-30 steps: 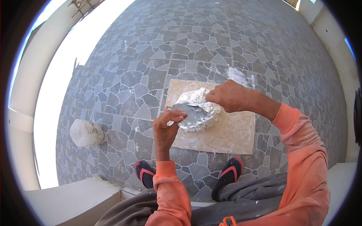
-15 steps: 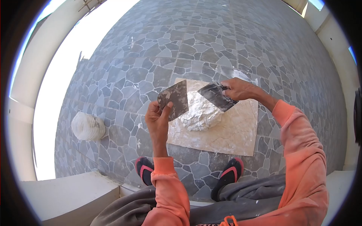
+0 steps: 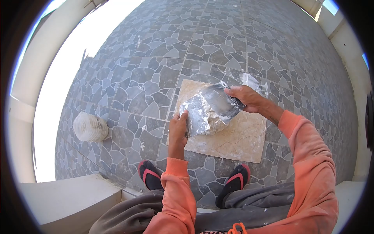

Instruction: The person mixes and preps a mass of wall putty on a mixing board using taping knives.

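Observation:
My left hand (image 3: 178, 129) is closed on the edge of a thin, flat scraper (image 3: 196, 116) smeared with white putty, thumb on its face. My right hand (image 3: 247, 98) grips a second, darker putty scraper (image 3: 221, 102) by its back edge, its broad blade slanting down and left. The two blades meet or overlap in this view. Beneath them, a mound of white putty (image 3: 219, 128) is mostly hidden. It rests on a beige marbled tile (image 3: 241, 142) lying on the floor.
A whitish, ribbed round container or roll (image 3: 90, 127) stands on the stone-patterned floor (image 3: 128, 87) at left. White smears (image 3: 251, 81) mark the floor behind the tile. My feet in red-strapped sandals (image 3: 150, 174) are at the tile's near side. A pale ledge (image 3: 70, 199) lies at lower left.
My left hand has moved right and slightly down, and its scraper now shows a putty-smeared face. The right scraper has turned, and the blades have come together over the mound.

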`<state>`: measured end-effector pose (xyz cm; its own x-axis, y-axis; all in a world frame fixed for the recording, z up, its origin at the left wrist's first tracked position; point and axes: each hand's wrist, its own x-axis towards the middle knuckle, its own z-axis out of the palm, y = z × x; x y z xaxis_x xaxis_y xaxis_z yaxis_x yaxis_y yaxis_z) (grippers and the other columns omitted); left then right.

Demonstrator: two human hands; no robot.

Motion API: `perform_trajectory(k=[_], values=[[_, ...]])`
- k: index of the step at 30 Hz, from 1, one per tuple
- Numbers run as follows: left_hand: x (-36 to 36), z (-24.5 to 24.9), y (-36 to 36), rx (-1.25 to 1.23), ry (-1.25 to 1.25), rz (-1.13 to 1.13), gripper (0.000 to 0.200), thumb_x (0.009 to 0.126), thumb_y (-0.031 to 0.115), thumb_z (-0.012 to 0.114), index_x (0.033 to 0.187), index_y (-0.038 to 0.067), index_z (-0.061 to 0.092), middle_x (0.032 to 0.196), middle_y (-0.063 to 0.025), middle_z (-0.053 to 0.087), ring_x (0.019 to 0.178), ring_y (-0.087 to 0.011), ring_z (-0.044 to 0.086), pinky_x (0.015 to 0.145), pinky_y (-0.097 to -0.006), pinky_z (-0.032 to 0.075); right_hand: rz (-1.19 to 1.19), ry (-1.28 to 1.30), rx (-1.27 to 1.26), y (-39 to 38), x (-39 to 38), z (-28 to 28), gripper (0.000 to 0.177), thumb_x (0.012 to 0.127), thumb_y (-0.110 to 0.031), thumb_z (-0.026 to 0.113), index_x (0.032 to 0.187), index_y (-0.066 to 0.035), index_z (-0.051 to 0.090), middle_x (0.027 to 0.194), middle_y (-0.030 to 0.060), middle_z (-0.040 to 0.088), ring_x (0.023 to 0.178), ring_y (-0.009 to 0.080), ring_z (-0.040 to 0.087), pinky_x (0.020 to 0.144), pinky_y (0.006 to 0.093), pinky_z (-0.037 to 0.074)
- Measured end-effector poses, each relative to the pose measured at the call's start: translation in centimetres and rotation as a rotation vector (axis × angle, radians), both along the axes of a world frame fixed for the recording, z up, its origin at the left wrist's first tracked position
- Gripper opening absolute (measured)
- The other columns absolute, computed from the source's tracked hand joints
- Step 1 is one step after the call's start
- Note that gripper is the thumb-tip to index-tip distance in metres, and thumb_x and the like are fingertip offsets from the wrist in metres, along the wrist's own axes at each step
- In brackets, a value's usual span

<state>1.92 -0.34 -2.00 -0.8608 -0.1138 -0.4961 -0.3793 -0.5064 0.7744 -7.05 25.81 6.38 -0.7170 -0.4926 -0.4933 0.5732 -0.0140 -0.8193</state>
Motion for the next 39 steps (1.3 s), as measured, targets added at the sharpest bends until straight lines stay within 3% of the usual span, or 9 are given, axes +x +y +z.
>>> perform_trajectory(k=[6,12,15,23,29,30,33,37,39], values=[[0.6,1.0,4.8,0.229,-0.048,-0.114,0.03,0.099,0.019,0.057,0.109,-0.009,0.058,0.093,-0.0103,0.067,0.077,-0.0146,0.066,0.068,-0.0285,0.055,-0.167,-0.008,0.012,-1.6,0.1,-1.1,0.039,0.097,-0.032,0.063,0.112,0.004,0.061,0.095,0.0063,0.065,0.078,0.0126,0.065,0.067,0.0307,0.059],[0.4,1.9,5.7,0.341,-0.018,-0.119,0.026,0.098,0.018,0.059,0.106,-0.008,0.06,0.095,-0.012,0.067,0.077,-0.0159,0.068,0.066,-0.0304,0.057,-0.149,0.12,0.207,-1.3,0.7,-2.0,0.037,0.094,-0.035,0.066,0.101,0.001,0.064,0.078,0.0021,0.064,0.06,0.0087,0.059,0.045,0.0251,0.046],[0.6,2.0,5.7,0.369,-0.064,-0.065,0.024,0.098,0.015,0.058,0.108,-0.008,0.059,0.097,-0.0132,0.068,0.078,-0.0184,0.069,0.067,-0.0322,0.06,-0.075,0.117,0.22,-1.2,1.4,-1.5,0.038,0.094,-0.034,0.067,0.103,0.003,0.064,0.079,0.0031,0.064,0.06,0.0082,0.058,0.044,0.025,0.044],[0.1,0.4,4.0,0.425,-0.107,0.013,0.023,0.097,0.012,0.06,0.109,-0.007,0.058,0.096,-0.015,0.068,0.078,-0.0202,0.071,0.066,-0.0331,0.062,0.116,0.043,0.297,-0.1,2.4,0.8,0.044,0.089,-0.031,0.073,0.109,0.007,0.064,0.084,0.0059,0.066,0.067,0.0101,0.062,0.052,0.0261,0.051],[-0.8,1.1,1.7,0.41,-0.137,0.1,0.021,0.096,0.014,0.061,0.105,-0.005,0.059,0.085,-0.0115,0.069,0.064,-0.0191,0.07,0.049,-0.0292,0.059,0.305,0.064,0.425,1.5,1.8,2.7,0.043,0.089,-0.029,0.074,0.113,0.006,0.066,0.091,0.0064,0.069,0.073,0.009,0.064,0.059,0.0249,0.053],[-0.9,2.0,1.5,0.4,-0.169,0.15,0.02,0.096,0.016,0.063,0.1,-0.003,0.059,0.081,-0.0098,0.069,0.058,-0.0171,0.068,0.039,-0.0254,0.054,0.34,0.072,0.459,1.6,1.8,3.4,0.043,0.089,-0.028,0.074,0.117,0.005,0.065,0.094,0.0061,0.069,0.074,0.0084,0.064,0.061,0.0244,0.054],[-1.4,1.6,-1.2,0.391,-0.107,0.154,0.02,0.096,0.018,0.063,0.097,-0.001,0.059,0.08,-0.0089,0.069,0.058,-0.0156,0.069,0.038,-0.0228,0.054,0.344,0.185,0.52,2.3,2.0,4.2,0.046,0.089,-0.029,0.073,0.119,0.005,0.065,0.095,0.0056,0.07,0.075,0.0082,0.064,0.063,0.0239,0.053],[-1.2,3.4,-1.3,0.272,-0.081,0.214,0.017,0.097,0.018,0.062,0.098,0.001,0.059,0.078,-0.0068,0.069,0.057,-0.0137,0.068,0.039,-0.0204,0.054,0.157,0.443,0.452,1.6,1.1,5.6,0.05,0.092,-0.025,0.07,0.125,0.01,0.057,0.103,0.013,0.069,0.086,0.0128,0.066,0.078,0.0258,0.054],[-1.1,3.6,-0.5,0.287,-0.097,0.234,0.017,0.095,0.02,0.063,0.099,0.003,0.06,0.079,-0.0057,0.069,0.056,-0.0128,0.068,0.038,-0.0209,0.052,0.206,0.434,0.313,1.3,1.0,7.7,0.05,0.094,-0.021,0.067,0.129,0.011,0.052,0.109,0.0137,0.067,0.094,0.0132,0.065,0.084,0.0266,0.053]])
